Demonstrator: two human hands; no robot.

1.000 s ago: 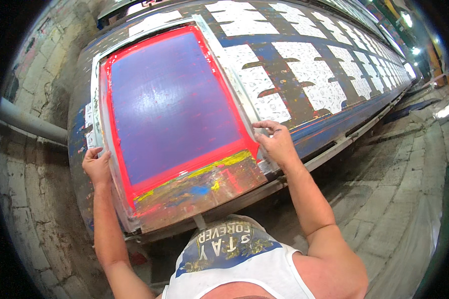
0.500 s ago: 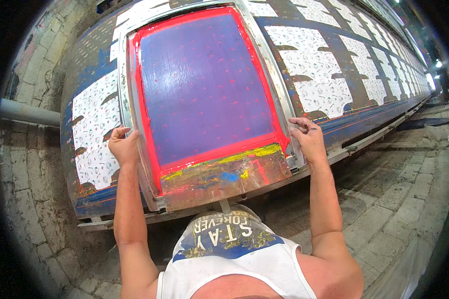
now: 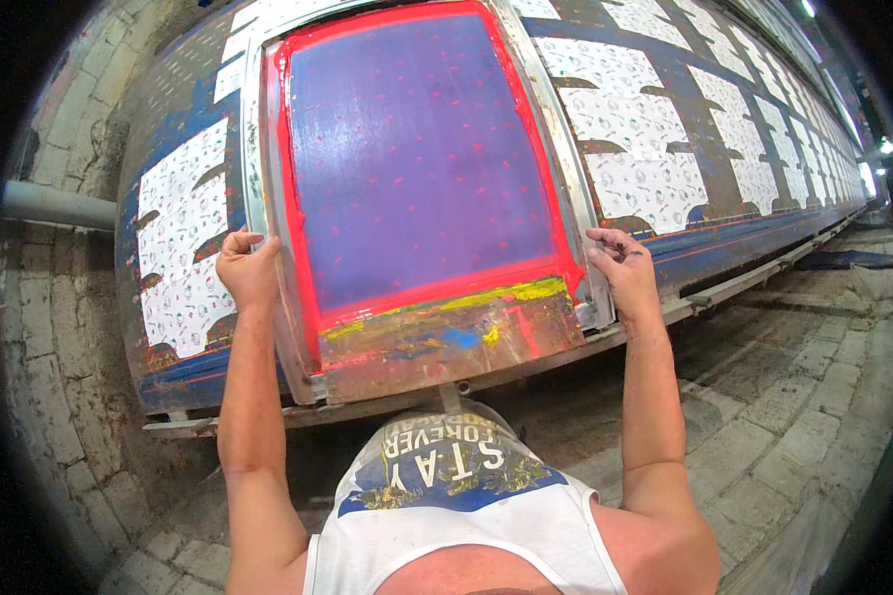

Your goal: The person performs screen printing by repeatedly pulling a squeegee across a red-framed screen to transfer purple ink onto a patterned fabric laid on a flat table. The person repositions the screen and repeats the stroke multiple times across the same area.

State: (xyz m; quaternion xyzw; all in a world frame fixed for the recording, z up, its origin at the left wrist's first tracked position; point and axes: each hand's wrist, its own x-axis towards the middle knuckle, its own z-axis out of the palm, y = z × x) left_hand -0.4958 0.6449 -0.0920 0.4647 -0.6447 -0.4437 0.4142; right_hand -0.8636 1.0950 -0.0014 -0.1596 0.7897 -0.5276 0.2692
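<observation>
Two hands grip printing screen [image 3: 417,169] sides; purple mesh, red border; left hand [image 3: 248,273]; right hand [image 3: 620,268]

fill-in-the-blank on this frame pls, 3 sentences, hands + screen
1. The left hand and the right hand each grip a side rail of the printing screen frame, one on each ____.
2. The border around the screen's purple mesh is coloured ____.
3. The long table carries white patterned fabric pieces on a ____ surface.

Missing words: side; red; blue
</observation>
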